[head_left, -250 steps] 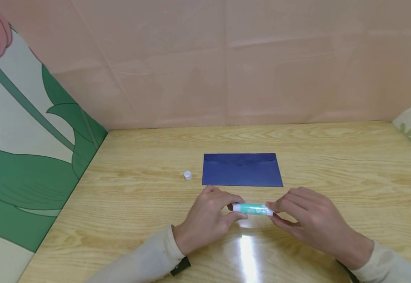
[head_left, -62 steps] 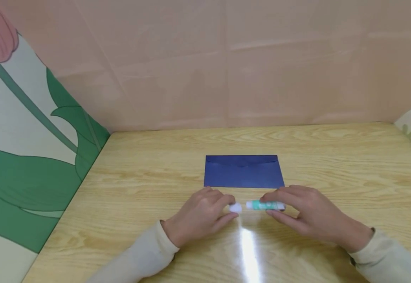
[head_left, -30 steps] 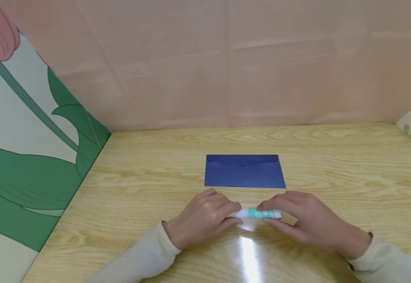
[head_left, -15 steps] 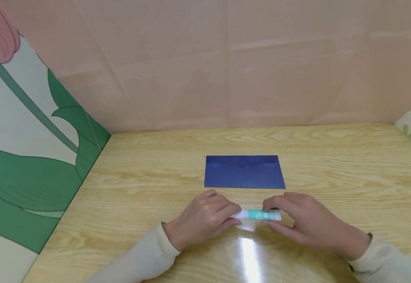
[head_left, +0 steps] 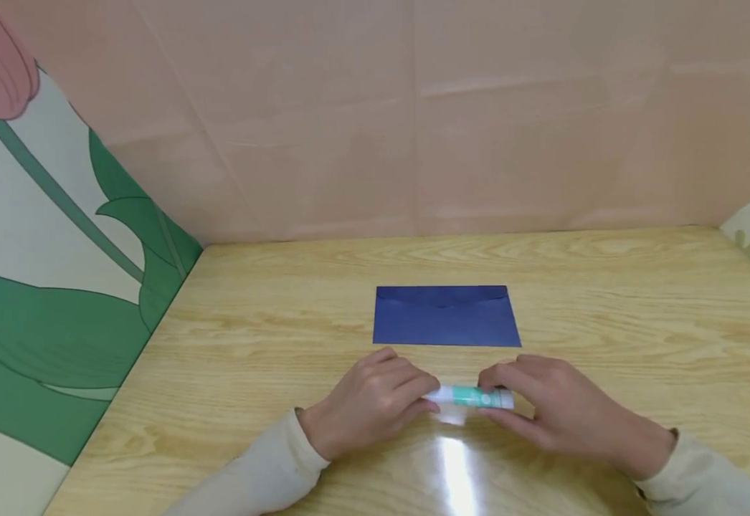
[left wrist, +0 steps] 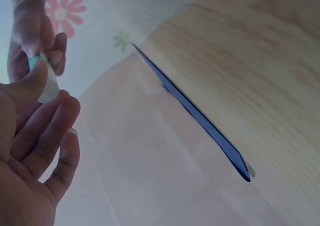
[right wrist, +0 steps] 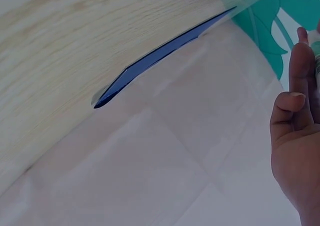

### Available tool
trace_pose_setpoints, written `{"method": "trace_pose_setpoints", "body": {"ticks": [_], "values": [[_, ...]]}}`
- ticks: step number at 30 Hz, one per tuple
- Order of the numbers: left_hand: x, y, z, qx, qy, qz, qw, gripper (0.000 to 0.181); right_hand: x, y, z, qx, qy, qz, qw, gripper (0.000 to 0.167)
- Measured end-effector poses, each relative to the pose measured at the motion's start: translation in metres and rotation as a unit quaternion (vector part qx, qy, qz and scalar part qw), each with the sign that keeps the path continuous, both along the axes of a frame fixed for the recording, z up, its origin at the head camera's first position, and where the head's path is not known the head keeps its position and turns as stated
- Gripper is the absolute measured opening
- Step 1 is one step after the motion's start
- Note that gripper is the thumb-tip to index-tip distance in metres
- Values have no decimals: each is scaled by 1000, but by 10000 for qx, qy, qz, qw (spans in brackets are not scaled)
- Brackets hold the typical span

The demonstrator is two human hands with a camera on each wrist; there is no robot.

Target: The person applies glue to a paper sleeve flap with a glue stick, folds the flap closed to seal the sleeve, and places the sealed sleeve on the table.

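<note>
A glue stick [head_left: 468, 396] with a teal label and white ends lies level between my two hands, just above the near part of the table. My left hand [head_left: 375, 401] pinches its white cap end between thumb and fingers; the left wrist view shows the rounded white end of the glue stick [left wrist: 49, 90] under the thumb. My right hand [head_left: 562, 408] holds the labelled body near the other end, thumb below and fingers above. In the right wrist view the right hand [right wrist: 300, 131] hides most of the stick. The cap meets the body with no visible gap.
A dark blue envelope [head_left: 446, 317] lies flap side up on the wood-grain table [head_left: 272, 308], just beyond the hands. A pinkish sheet [head_left: 323, 122] stands behind the table, and a flower-patterned panel [head_left: 52, 330] borders its left side.
The white cap lay left of the envelope, then my left hand held it apart from the glue stick. Now it sits against the body. In the last second the hands barely shift.
</note>
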State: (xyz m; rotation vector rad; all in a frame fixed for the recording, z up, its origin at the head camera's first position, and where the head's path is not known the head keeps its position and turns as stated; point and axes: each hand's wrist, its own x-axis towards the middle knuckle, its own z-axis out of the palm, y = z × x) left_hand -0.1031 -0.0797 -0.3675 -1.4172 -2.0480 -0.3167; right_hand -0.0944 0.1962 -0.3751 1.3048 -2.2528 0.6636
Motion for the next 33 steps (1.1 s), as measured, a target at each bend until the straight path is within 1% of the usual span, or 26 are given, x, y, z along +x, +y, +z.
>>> {"method": "trace_pose_setpoints", "body": {"ticks": [6, 17, 20, 23, 28, 31, 33], "values": [[0, 0, 0, -40, -164, 8, 9999, 18, -1, -1, -1, -51, -22, 61, 10000, 18], [1, 2, 1, -102, -146, -4, 9998, 18, 0, -2, -2, 1, -51, 95, 9999, 19], [0, 2, 1, -117, -186, 32, 9998, 18, 0, -2, -2, -3, -32, 58, 10000, 21], [0, 2, 1, -145, -371, 124, 9991, 21, 0, -2, -1, -44, -4, -4, 10000, 24], [1, 1, -1, -276, -716, 424, 9961, 28, -1, -1, 0, -89, 21, -161, 9998, 26], [2, 1, -3, -422, -859, 556, 9939, 31, -1, -1, 1, -103, 28, -243, 9996, 27], [2, 1, -4, -531, -895, 610, 9927, 31, -1, -1, 1, -94, 13, -282, 9996, 27]]}}
